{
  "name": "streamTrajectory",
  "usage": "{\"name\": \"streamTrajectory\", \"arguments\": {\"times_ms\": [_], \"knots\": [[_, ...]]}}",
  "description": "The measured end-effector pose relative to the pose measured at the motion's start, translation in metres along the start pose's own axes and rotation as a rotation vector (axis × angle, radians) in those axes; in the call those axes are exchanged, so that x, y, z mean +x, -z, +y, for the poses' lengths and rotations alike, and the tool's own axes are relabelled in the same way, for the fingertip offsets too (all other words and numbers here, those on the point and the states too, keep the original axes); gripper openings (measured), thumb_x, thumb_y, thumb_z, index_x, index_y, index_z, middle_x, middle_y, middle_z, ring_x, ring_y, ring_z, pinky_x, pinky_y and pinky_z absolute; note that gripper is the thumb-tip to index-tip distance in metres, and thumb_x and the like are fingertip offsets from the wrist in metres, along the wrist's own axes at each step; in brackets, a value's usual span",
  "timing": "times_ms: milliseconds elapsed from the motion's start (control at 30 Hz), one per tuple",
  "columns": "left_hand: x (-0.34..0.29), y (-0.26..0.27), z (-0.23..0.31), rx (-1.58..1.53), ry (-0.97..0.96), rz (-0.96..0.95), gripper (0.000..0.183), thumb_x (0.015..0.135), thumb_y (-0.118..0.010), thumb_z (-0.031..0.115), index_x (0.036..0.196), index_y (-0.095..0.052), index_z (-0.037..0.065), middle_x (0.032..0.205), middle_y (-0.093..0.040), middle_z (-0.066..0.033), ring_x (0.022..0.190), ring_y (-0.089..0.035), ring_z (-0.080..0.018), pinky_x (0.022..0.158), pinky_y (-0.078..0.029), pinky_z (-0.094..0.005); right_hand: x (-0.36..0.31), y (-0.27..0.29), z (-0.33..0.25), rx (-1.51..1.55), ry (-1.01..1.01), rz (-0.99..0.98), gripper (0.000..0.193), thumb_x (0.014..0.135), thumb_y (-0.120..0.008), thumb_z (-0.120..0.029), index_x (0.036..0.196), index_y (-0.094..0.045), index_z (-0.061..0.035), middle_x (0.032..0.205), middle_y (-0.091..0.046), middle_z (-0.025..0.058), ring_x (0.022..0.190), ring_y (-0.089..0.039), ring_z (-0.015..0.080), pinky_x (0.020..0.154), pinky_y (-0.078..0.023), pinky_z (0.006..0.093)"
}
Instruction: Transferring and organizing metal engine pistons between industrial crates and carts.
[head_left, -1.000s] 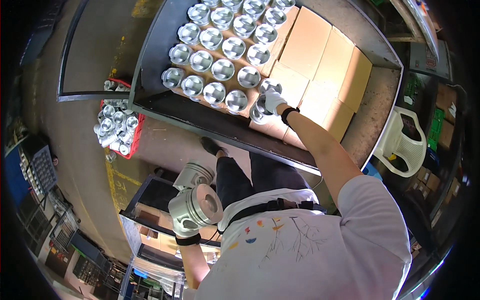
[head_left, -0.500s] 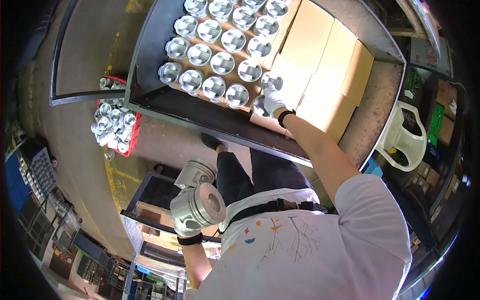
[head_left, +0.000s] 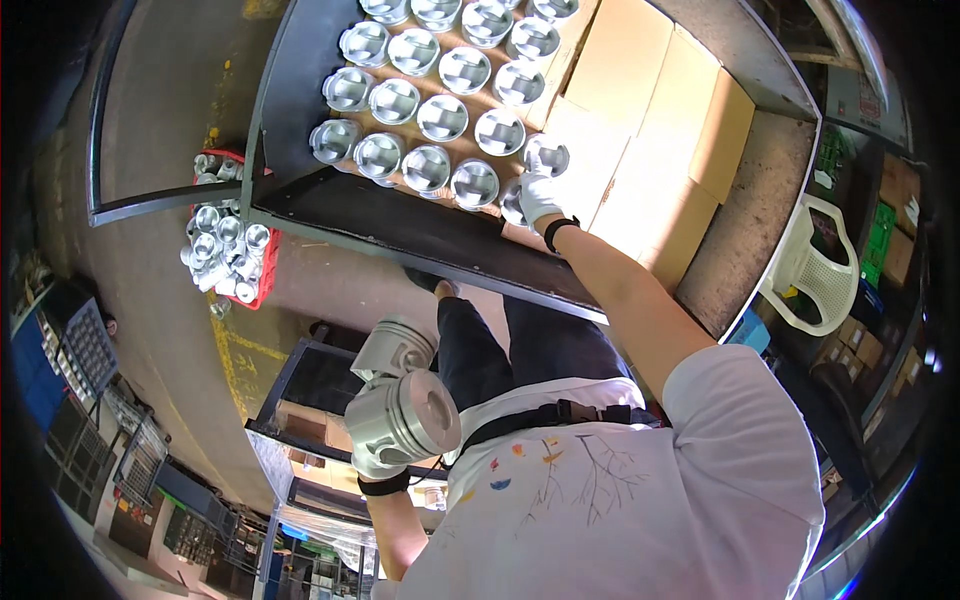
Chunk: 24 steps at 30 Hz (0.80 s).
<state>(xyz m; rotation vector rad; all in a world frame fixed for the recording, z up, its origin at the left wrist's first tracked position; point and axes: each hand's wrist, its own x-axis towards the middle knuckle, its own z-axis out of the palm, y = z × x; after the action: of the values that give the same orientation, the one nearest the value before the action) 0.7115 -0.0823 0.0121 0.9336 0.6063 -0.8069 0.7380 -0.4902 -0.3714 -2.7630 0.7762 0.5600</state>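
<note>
My left hand (head_left: pixel 377 464), in a white glove, carries two large metal pistons low in front of my body. The nearer piston (head_left: pixel 405 418) partly covers the other piston (head_left: pixel 395 347), and most of my fingers are hidden behind them. My gloved right hand (head_left: pixel 541 196) reaches into a dark metal bin (head_left: pixel 400 228) and closes on a piston (head_left: pixel 511 203) at the near end of the rows. Just beyond its fingertips is another piston (head_left: pixel 547 155). Several rows of pistons (head_left: pixel 442 118) stand to its left on brown cardboard (head_left: pixel 655 125).
A red crate (head_left: pixel 268 265) heaped with smaller metal parts is on the floor to the left. At the right stands a cream plastic chair (head_left: pixel 815 265) beside cluttered shelves. A framed rack (head_left: pixel 300 390) with cardboard is behind my left hand.
My right hand has shifted slightly left, onto the nearest piston. The two pistons in my left hand have moved a little to the right and turned slightly.
</note>
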Motion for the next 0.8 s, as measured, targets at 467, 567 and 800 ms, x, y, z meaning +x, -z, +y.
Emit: {"name": "streamTrajectory", "arguments": {"times_ms": [467,567,800], "knots": [[0.172,-0.199,0.008,1.591,-0.209,-0.505,0.018,0.075,-0.065,0.012,0.090,-0.065,0.000,0.083,-0.066,-0.0195,0.081,-0.065,-0.0353,0.072,-0.052,-0.0400,-0.088,0.345,-0.063,0.282,0.474,-0.585,0.055,0.090,-0.045,-0.057,0.120,-0.061,-0.0130,0.104,-0.067,0.0197,0.094,-0.065,0.0390,0.083,-0.051,0.0432],[0.203,-0.219,-0.025,1.696,-0.436,-0.530,0.014,0.076,-0.064,0.012,0.087,-0.067,0.004,0.087,-0.067,-0.0181,0.083,-0.064,-0.0396,0.073,-0.053,-0.0442,-0.074,0.294,-0.016,0.514,0.511,-0.425,0.029,0.091,-0.052,-0.031,0.110,-0.066,-0.0141,0.094,-0.068,0.0159,0.085,-0.067,0.0344,0.076,-0.053,0.0393],[0.200,-0.250,-0.033,1.603,-0.621,-0.392,0.025,0.071,-0.065,0.009,0.095,-0.066,0.004,0.116,-0.064,-0.0123,0.092,-0.064,-0.0349,0.079,-0.053,-0.0415,-0.017,0.263,0.047,0.982,-0.159,-0.395,0.033,0.095,-0.046,-0.022,0.123,-0.055,-0.0078,0.070,-0.060,0.0074,0.050,-0.056,0.0136,0.039,-0.044,0.0284]]}}
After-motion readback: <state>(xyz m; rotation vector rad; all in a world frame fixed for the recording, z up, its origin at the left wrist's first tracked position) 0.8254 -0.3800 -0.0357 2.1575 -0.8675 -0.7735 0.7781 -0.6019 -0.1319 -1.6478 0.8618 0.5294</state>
